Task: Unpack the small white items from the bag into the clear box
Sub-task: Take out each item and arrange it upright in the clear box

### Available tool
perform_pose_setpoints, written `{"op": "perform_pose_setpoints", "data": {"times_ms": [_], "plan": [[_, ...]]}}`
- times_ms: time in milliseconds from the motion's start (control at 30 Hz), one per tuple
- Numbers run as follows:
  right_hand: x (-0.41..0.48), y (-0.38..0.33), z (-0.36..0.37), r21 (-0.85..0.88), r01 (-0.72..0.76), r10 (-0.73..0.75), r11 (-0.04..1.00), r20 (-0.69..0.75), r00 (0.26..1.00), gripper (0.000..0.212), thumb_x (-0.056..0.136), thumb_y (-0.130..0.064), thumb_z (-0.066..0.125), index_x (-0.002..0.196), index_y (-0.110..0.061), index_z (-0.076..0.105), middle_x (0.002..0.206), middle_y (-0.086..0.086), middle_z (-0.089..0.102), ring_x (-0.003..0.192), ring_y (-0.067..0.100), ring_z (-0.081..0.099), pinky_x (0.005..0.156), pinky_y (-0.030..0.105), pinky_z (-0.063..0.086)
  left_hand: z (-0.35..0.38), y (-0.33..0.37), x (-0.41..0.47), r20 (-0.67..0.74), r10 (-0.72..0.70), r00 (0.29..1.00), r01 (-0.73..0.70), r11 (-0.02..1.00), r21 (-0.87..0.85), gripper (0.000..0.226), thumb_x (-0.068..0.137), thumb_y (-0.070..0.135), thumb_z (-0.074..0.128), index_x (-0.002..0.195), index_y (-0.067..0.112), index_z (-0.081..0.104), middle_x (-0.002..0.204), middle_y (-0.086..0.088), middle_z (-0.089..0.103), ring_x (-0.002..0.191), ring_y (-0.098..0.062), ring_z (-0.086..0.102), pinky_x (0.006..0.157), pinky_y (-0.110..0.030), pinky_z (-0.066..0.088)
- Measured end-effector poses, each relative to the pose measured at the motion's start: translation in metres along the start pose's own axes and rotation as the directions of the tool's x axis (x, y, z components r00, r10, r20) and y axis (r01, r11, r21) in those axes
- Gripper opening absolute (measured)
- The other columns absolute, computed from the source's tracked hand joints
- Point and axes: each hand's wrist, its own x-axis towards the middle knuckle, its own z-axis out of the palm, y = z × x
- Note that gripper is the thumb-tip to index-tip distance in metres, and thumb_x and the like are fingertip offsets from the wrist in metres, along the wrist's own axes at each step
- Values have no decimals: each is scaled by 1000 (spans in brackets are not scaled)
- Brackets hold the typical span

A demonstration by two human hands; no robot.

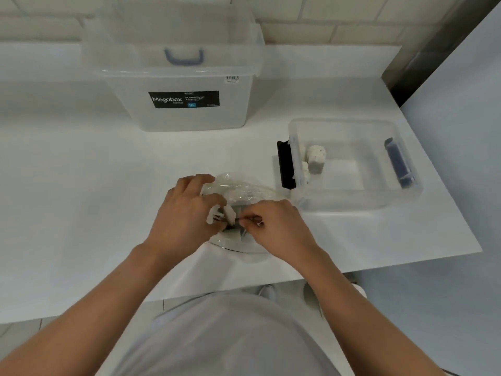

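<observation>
The clear bag (244, 189) lies on the white surface (81, 185) just left of the clear box (352, 206), which holds a few small white items (315, 156) at its left end. The fingers of the left hand (187, 210) curl round the bag; those of the right hand (273, 226) pinch its opening.

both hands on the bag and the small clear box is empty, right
Not empty: the head view shows the small clear box holding a few white items at the end nearest the bag. Left hand and right hand are on the bag.
</observation>
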Motion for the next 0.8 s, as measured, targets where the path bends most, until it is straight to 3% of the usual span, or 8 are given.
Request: {"op": "perform_pose_setpoints", "data": {"times_ms": [67,133,300,400,500,567,667,800], "plan": [[5,-5,8,4,-93,93,996,-36,995,19,93,-45,64,96,-32,78,92,-10,76,89,13,69,81,35,55,4,-2,0,52,-26,998,27,999,-19,56,82,41,78,135,36,59,146,5,42,125,-24,46,91,-41,52],[10,-11,14,20,-140,141,990,-92,986,24,91,-50,64,97,-31,77,95,-10,76,93,15,69,84,35,53,5,-4,1,74,-22,997,26,998,-61,66,85,40,76,144,37,47,144,8,40,120,-21,48,86,-41,55],[18,-24,25,-41,-165,158,985,-125,979,19,94,-42,63,102,-31,77,95,-8,77,95,21,68,83,35,52,1,-10,0,84,21,996,-13,995,-97,72,81,36,78,146,33,45,141,6,41,121,-22,47,86,-39,55],[10,-24,19,19,-183,184,983,-174,967,11,90,-27,68,93,-31,78,88,-11,77,90,15,71,80,33,56,0,-15,0,105,18,994,-2,990,-144,74,79,38,79,145,36,44,139,9,40,122,-20,44,86,-41,54],[-7,-18,9,107,-196,213,975,-182,960,9,86,-22,72,85,-29,76,79,-13,75,80,8,71,78,34,59,-1,-22,1,129,42,991,-8,968,-250,80,73,42,82,143,39,44,136,10,42,123,-19,44,96,-44,51],[-20,-18,-1,236,-212,254,948,-163,953,9,88,-20,74,85,-28,76,77,-13,74,76,3,71,77,28,58,-4,-24,0,126,51,991,-4,937,-349,80,72,38,86,143,37,48,136,9,43,125,-20,44,103,-36,45],[-33,-29,-14,559,-201,334,804,-146,931,7,90,-16,76,88,-23,76,87,-10,77,77,9,75,79,25,59,-14,-22,-3,47,68,997,-44,918,-394,71,71,37,89,136,35,57,142,10,42,130,-16,42,102,-20,36],[-38,-46,-22,920,-4,412,393,-172,895,6,91,-4,72,96,-5,70,90,4,78,92,27,77,86,31,60,-35,-13,-9,-166,39,985,-122,841,-528,39,75,38,86,110,37,69,136,17,52,125,4,49,94,-2,33]]}}
